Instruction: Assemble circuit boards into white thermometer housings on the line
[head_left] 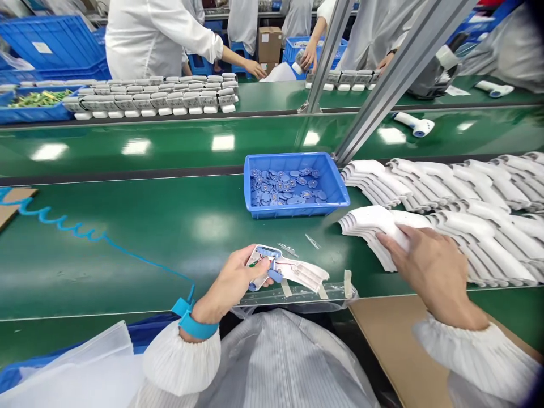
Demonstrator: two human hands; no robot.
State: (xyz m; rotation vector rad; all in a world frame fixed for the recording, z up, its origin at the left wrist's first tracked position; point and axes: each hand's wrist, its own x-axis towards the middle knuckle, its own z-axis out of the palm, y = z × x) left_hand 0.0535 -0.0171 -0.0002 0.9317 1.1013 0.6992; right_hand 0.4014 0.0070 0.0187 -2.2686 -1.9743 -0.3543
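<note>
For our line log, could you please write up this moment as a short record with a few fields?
Left hand: holds opened white thermometer housing, wiring inside
Right hand: rests on stack of white housing shells
Nearby: blue plastic tray of small blue parts
Left wrist: blue strap, coiled blue cord
Surface: green conveyor belt

Person's own hands: two, left hand [229, 283] and right hand [429, 272]. Opened thermometer housing [297, 269]: one, near. White thermometer shells [467, 187]: dozens, right, too overlapped for an exact tally. Blue parts tray [296, 211]: one, centre. Clear film scraps [312, 242]: two. Blue wrist strap [198, 323]: one. White thermometers [414, 123]: two, far right. White-gowned co-workers [157, 39]: at least four, far.
</note>
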